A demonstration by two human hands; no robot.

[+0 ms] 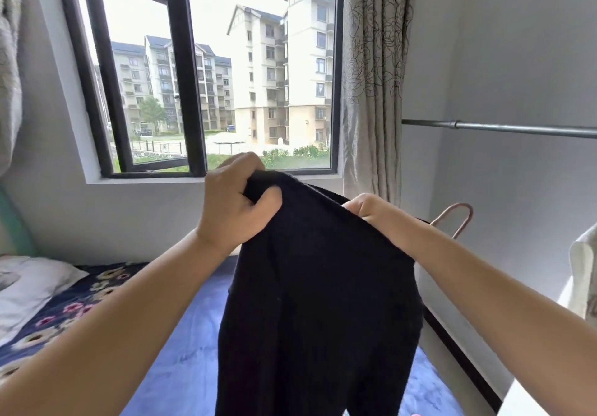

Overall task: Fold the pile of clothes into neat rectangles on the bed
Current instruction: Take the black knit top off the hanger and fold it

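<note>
Aloft, both hands — left (234, 199), right (371, 210) — pinching black garment (319, 302) top edge above bed (181, 351).

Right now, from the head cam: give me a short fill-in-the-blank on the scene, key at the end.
1. Both hands hold up a garment whose colour is ____.
2. The left hand grips the garment's ____ edge.
3. Beyond the right hand, the pink hook belongs to a ____.
4. The window pane swung open is the ____ one.

Missing words: black; top; hanger; left
</note>
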